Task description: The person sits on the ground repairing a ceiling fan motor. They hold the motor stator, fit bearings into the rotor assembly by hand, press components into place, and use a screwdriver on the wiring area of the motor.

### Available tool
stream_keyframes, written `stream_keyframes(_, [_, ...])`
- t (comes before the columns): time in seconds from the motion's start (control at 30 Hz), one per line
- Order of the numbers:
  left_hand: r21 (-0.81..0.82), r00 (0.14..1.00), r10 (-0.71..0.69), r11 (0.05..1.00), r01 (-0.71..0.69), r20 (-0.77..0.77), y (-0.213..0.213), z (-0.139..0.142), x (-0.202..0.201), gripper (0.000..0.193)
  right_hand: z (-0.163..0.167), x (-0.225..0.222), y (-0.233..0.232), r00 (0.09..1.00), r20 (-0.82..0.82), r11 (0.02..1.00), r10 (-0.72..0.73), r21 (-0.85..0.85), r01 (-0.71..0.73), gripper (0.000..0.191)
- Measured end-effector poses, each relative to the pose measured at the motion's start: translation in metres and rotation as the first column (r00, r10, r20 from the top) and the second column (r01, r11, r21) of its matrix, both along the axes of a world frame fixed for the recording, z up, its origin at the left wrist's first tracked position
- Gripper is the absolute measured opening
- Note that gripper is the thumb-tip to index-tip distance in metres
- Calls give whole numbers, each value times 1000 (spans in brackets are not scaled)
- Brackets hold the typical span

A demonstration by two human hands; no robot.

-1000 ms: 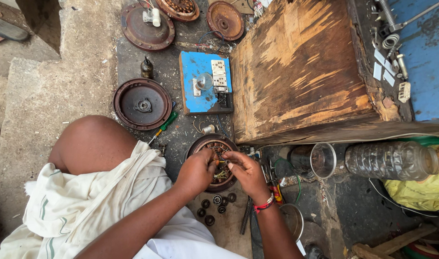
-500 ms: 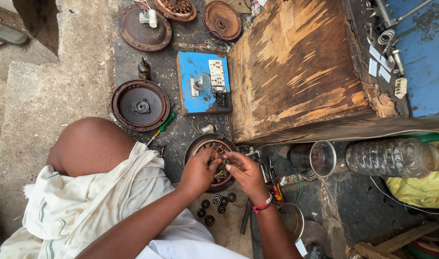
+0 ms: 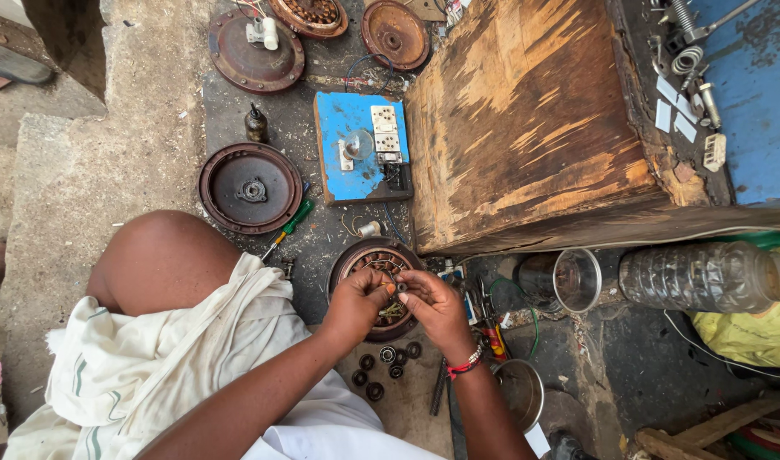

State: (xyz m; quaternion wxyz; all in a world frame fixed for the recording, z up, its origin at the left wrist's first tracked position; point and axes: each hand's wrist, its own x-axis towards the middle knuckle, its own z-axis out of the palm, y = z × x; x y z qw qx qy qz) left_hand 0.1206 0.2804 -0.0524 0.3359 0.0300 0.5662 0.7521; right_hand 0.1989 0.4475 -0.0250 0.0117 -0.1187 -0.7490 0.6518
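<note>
Working over the round motor stator (image 3: 374, 264) on the dark floor, we keep both hands meeting above its lower half. Our left hand (image 3: 356, 305) and right hand (image 3: 437, 308) are curled almost closed, fingertips pinched together on a small dark part (image 3: 397, 288) held between them; whether it is a wire end or a fitting we cannot tell. The part lies directly at the fingertips, just above the stator's windings, with neither hand clearly nearer. A cluster of small bearings (image 3: 381, 366) sits just below the wrists, and a green-handled screwdriver (image 3: 289, 227) lies to the left, its long axis diagonal. Compared with half a second ago, the hands remain in the same place over the stator, grip unchanged.
</note>
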Motion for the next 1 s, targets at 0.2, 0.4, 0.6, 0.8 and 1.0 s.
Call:
stream_keyframes(0.2, [-64,991,6,998,-15,-133,1,0,-2,7,18,-4,-7,1000,8,991,18,132,-19,34])
stream_keyframes(0.4, [-67,995,-60,996,65,78,-1,0,-3,7,31,-10,-14,998,70,981,-3,194,-11,27])
stream_keyframes(0.6, [-118,998,-61,991,65,34,-1,3,-6,7,31,-18,-18,983,162,971,-88,236,48,23])
stream_keyframes(0.8, [-231,959,-30,972,-38,-283,-13,23,-6,12,30,-15,-12,993,96,979,-73,196,53,23])
stream_keyframes(1.0, [-361,836,-128,928,-89,-533,-23,45,-12,10,30,-12,-9,989,104,978,-107,191,86,21])
